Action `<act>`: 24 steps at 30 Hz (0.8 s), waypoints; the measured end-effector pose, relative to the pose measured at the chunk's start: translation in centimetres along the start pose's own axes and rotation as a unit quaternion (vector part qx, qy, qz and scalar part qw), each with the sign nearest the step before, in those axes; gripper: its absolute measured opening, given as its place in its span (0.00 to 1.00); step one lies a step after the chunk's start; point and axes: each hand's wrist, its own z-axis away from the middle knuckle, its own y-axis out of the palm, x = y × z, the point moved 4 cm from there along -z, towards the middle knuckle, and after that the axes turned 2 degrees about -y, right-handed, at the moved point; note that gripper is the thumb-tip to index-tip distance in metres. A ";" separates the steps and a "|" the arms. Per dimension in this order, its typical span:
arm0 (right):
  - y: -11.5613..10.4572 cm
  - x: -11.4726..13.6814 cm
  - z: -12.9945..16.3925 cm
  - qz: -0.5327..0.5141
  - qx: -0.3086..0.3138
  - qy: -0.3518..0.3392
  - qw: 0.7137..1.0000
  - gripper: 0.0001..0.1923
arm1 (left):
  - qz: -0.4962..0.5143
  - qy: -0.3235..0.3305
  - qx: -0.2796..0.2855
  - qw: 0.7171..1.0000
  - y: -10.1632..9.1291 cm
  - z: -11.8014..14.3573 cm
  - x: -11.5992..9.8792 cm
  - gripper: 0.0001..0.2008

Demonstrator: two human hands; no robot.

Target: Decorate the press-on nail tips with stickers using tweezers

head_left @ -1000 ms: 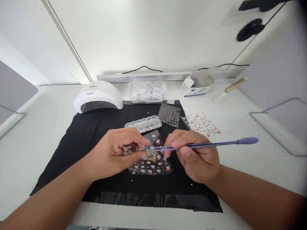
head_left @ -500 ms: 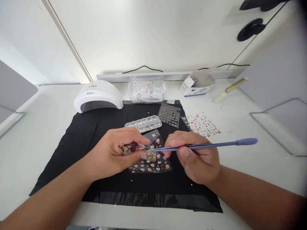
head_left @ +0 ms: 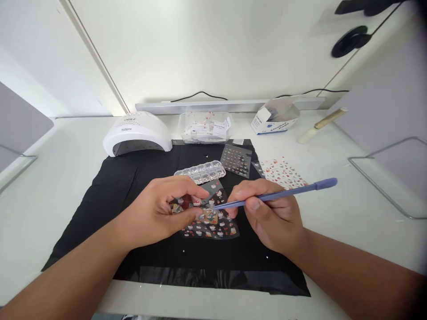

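At the far left of the desk (head_left: 50, 178) sits a white nail lamp (head_left: 137, 133), with a black mat (head_left: 110, 186) spread in front of it. The left hand (head_left: 160, 213) pinches a small press-on nail (head_left: 182, 205) between thumb and fingers, closed on it just above a sticker sheet (head_left: 213, 226). A bead box (head_left: 200, 171) lies behind. The right hand (head_left: 270, 213) grips blue tweezers (head_left: 276, 194), their tip meeting the nail. It looks like a sticker is being placed; the next move calls for a steady, fine press.
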 end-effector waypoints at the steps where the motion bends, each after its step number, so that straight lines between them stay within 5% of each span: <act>1: 0.0 0.0 0.0 -0.002 -0.002 0.004 1.000 0.08 | 0.001 0.001 0.000 1.000 0.0 0.0 0.0 0.09; 24: 0.2 -0.2 -0.2 -0.066 -0.037 0.057 0.996 0.05 | 0.013 -0.022 0.003 1.000 -0.1 -0.1 0.2 0.08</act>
